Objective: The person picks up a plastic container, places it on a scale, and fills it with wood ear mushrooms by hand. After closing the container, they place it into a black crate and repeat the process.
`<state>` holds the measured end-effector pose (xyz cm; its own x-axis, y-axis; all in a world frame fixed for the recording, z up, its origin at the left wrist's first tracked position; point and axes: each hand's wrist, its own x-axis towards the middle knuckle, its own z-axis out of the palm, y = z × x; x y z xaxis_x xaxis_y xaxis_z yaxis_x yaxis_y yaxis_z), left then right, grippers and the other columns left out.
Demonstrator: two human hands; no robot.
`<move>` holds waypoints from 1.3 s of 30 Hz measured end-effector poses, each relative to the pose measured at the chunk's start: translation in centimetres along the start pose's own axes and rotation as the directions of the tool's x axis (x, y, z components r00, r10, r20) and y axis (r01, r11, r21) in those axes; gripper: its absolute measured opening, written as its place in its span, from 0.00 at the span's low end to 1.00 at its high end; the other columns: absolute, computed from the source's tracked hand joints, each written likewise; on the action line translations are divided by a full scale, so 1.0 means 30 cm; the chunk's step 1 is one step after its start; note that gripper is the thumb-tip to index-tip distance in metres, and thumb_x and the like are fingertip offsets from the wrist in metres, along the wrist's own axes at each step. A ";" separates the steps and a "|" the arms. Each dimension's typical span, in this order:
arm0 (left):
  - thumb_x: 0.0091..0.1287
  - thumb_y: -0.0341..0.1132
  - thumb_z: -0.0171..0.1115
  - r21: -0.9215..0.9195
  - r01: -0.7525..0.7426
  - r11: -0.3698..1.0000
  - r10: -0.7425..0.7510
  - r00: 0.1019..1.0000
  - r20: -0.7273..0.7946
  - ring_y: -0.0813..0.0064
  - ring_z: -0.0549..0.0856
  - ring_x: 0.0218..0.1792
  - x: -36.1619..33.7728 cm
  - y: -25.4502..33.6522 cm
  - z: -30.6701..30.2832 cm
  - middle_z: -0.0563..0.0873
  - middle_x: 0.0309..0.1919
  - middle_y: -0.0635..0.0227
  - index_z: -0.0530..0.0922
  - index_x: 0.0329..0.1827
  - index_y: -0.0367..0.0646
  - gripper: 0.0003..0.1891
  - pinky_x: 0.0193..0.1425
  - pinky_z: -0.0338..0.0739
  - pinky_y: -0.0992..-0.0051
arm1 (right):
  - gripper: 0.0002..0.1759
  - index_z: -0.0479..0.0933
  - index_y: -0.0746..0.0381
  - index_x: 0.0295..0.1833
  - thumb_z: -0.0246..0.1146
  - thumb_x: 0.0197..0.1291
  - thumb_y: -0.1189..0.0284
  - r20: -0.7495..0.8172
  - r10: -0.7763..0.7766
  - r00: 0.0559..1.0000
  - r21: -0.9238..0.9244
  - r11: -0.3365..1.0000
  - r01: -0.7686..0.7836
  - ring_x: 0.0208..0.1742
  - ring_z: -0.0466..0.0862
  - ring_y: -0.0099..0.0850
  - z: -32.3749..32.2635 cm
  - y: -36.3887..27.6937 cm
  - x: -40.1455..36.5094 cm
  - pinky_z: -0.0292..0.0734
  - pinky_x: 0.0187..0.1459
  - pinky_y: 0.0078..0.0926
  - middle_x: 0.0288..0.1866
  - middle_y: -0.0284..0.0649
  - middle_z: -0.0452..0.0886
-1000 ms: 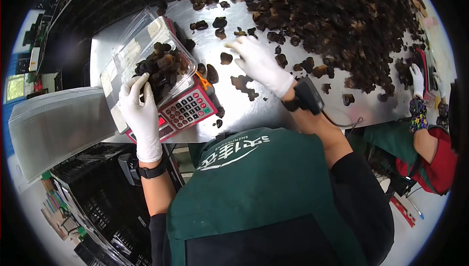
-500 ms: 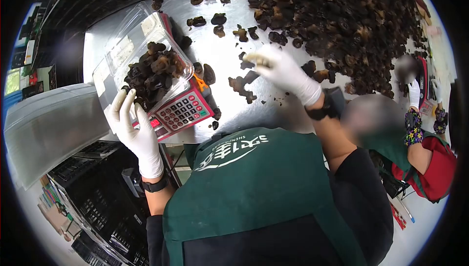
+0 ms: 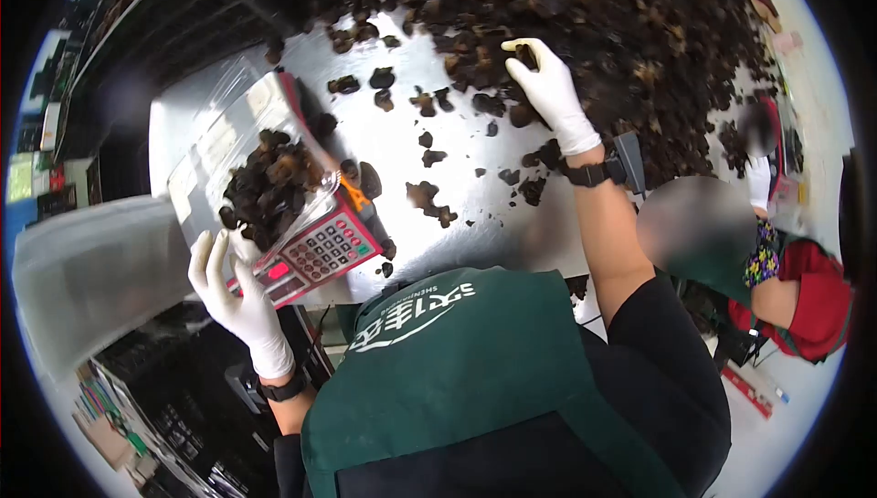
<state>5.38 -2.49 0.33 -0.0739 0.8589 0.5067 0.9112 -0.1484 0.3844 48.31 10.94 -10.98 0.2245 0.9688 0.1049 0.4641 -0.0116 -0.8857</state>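
Observation:
A clear plastic container holding dark brown wood-ear-like pieces (image 3: pixel 274 189) rests on a red and white scale (image 3: pixel 331 247) with a keypad. Beside the container's lower left corner is my left hand (image 3: pixel 236 301), white-gloved, its fingers apart and holding nothing. My right hand (image 3: pixel 546 91), also gloved in white, is at the edge of the big dark pile (image 3: pixel 621 50). Its thumb and forefinger curve around a dark piece at the pile. An orange object (image 3: pixel 354 195) lies against the scale's right side.
Loose dark pieces (image 3: pixel 427 201) are scattered over the metal table (image 3: pixel 388 151). Black crates (image 3: pixel 174 407) stand at lower left, beside a translucent plastic bin (image 3: pixel 100 270). At right, a co-worker's gloved hand (image 3: pixel 759 180) is near another red scale (image 3: pixel 778 146).
My right hand has moved up and away from me, from above the table to the pile. My left hand has drawn slightly back from the container's pieces. The view has shifted a little.

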 end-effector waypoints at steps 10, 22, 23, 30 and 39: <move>0.66 0.19 0.62 0.134 0.207 0.969 -0.170 0.954 -0.245 0.65 0.82 0.56 -0.038 -0.116 -0.210 0.83 0.55 0.62 0.85 0.54 0.44 0.16 0.62 0.76 0.69 | 0.19 0.82 0.56 0.52 0.65 0.65 0.54 0.277 -0.127 0.953 -0.651 0.704 0.283 0.47 0.85 0.51 0.072 -0.080 0.115 0.80 0.46 0.45 0.43 0.50 0.87; 0.67 0.20 0.59 0.026 0.189 0.982 -0.184 0.975 -0.126 0.64 0.81 0.59 -0.057 -0.124 -0.161 0.83 0.57 0.60 0.85 0.54 0.40 0.14 0.66 0.72 0.67 | 0.13 0.80 0.60 0.38 0.64 0.70 0.61 0.695 0.103 0.711 0.414 0.751 -0.514 0.20 0.69 0.15 0.180 -0.302 0.028 0.61 0.24 0.15 0.22 0.27 0.78; 0.67 0.20 0.58 -0.004 0.183 0.983 -0.183 0.977 -0.107 0.64 0.81 0.59 -0.046 -0.110 -0.144 0.83 0.57 0.60 0.84 0.54 0.39 0.15 0.66 0.72 0.67 | 0.13 0.81 0.60 0.42 0.63 0.71 0.61 0.754 0.086 0.651 0.428 0.689 -0.586 0.21 0.70 0.14 0.199 -0.286 0.043 0.62 0.23 0.14 0.23 0.27 0.79; 0.64 0.19 0.60 -0.072 0.054 0.996 -0.051 0.998 0.049 0.60 0.81 0.60 0.031 -0.039 -0.028 0.82 0.56 0.57 0.82 0.57 0.40 0.18 0.68 0.72 0.65 | 0.15 0.83 0.64 0.52 0.62 0.72 0.65 0.738 0.006 0.675 0.461 0.726 -0.510 0.31 0.78 0.14 0.291 -0.461 0.000 0.70 0.32 0.12 0.34 0.32 0.83; 0.62 0.22 0.63 -0.108 0.130 0.986 -0.114 0.983 0.144 0.59 0.79 0.62 0.011 -0.019 0.017 0.81 0.58 0.58 0.81 0.59 0.42 0.20 0.69 0.71 0.64 | 0.17 0.84 0.55 0.56 0.66 0.64 0.60 0.458 -0.620 0.637 0.063 0.737 0.673 0.44 0.88 0.38 0.553 -0.638 -0.086 0.82 0.47 0.30 0.47 0.42 0.88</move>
<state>5.05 -1.89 -0.10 -0.1185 0.9317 0.3433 0.8447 -0.0872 0.5282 24.64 12.77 -1.79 -0.5370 0.7376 0.4094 0.4393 0.6588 -0.6107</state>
